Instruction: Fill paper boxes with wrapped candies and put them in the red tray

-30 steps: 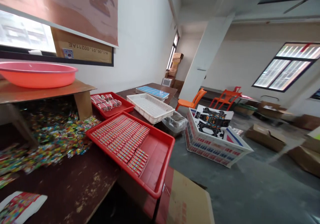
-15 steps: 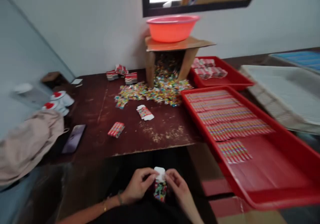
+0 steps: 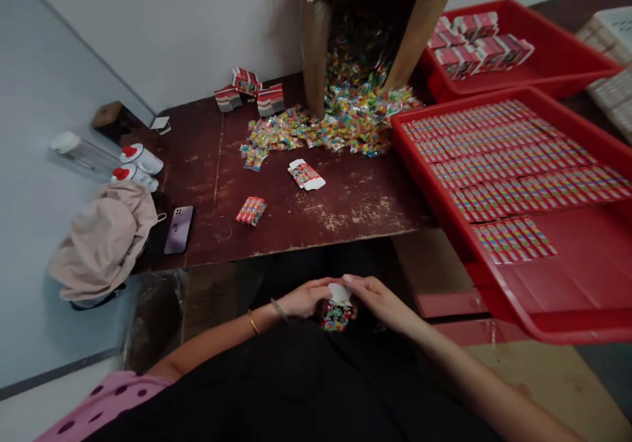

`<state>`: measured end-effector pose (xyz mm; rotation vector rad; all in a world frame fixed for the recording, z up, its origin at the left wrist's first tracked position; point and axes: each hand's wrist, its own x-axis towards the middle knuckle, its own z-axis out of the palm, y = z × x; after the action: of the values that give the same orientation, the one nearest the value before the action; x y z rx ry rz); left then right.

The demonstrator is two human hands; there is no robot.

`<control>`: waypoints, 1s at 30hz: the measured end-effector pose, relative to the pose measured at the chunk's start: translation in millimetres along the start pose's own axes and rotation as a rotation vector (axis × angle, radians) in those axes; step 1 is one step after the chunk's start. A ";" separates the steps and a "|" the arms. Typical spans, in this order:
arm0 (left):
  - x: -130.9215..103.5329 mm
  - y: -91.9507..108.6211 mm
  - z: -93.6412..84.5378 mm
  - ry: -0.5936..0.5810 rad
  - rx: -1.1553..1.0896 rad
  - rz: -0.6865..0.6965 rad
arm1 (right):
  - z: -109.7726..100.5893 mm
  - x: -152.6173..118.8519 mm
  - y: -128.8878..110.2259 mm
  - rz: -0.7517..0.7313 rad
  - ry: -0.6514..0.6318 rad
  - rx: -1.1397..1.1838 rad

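Note:
Over my lap, in front of the table's edge, I hold a small printed candy box (image 3: 336, 315) with its white end flap raised. My left hand (image 3: 310, 297) grips the box from the left, fingers closed. My right hand (image 3: 368, 292) closes on the box and its flap from the right, its fingertips at the flap's top. On the table beyond lie a flattened box (image 3: 307, 174) with white flaps and a small group of red printed packs (image 3: 251, 211).
Wrapped candies (image 3: 345, 122) spill from a cardboard box (image 3: 314, 53). At right, a red tray (image 3: 582, 277) holds rows of packs; behind it another red tray (image 3: 567, 66) holds stacked boxes. Folded boxes (image 3: 270, 99), a phone (image 3: 178, 229), bottles (image 3: 142, 159) and a beige cloth bag (image 3: 106, 231) stand left.
My view has tilted down and shifted, so the table things appear higher or differently placed. Both hands stay on the box; my right fingers have moved up to the flap's top edge.

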<state>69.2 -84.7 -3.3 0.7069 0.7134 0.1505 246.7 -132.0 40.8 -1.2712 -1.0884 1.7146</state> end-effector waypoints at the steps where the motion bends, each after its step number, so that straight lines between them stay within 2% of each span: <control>1: -1.1 1.3 -0.1 -0.002 -0.047 -0.021 | 1.8 0.8 1.0 -0.006 0.010 -0.027; 3: -4.4 4.1 -0.1 -0.031 -0.125 -0.064 | 4.0 2.3 3.7 0.008 0.019 -0.083; 5: -8.6 6.1 -0.4 -0.120 -0.165 -0.091 | 4.0 3.5 6.1 -0.001 0.050 -0.159; 8: -14.8 4.9 -1.6 -0.201 -0.182 -0.111 | 0.6 1.9 6.7 -0.108 0.078 -0.309; 12: -18.8 -2.5 -2.8 -0.115 -0.140 -0.076 | -0.3 -9.3 11.7 -0.259 -0.013 -0.521; 14: -17.7 -3.7 -1.6 -0.084 -0.141 -0.059 | 6.4 -14.9 22.2 -0.306 0.005 -0.585; 17: -12.0 5.6 4.0 -0.027 -0.174 0.068 | 22.4 -15.6 42.9 -0.317 0.222 -0.479; 19: -7.0 20.7 7.8 0.058 -0.212 0.236 | 27.6 -9.2 50.6 -0.265 0.355 -0.275; 20: -5.0 30.4 8.4 0.106 -0.214 0.321 | 26.3 -4.4 50.3 -0.222 0.366 -0.163; 23: -4.3 62.1 1.2 0.275 -0.043 0.516 | 8.5 13.3 30.9 -0.115 0.327 0.028; 25: -8.3 79.5 -9.9 0.302 0.198 0.532 | -7.6 27.9 8.5 -0.137 0.362 -0.014; 26: -10.8 85.5 -16.0 0.264 0.322 0.503 | -15.2 37.3 -2.9 -0.172 0.340 -0.077; 28: -13.9 91.0 -26.1 0.121 0.521 0.406 | -30.9 63.3 -23.8 -0.249 0.153 -0.282; 29: -13.9 90.7 -29.3 0.062 0.566 0.371 | -40.4 80.7 -33.4 -0.289 0.068 -0.435; 30: -12.5 88.6 -31.0 0.024 0.571 0.348 | -52.2 100.8 -43.0 -0.329 0.043 -0.602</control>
<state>49.1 -4.9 43.7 1.3779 0.6542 0.2783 275.2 -14.1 37.3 -1.3673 -1.7584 1.1433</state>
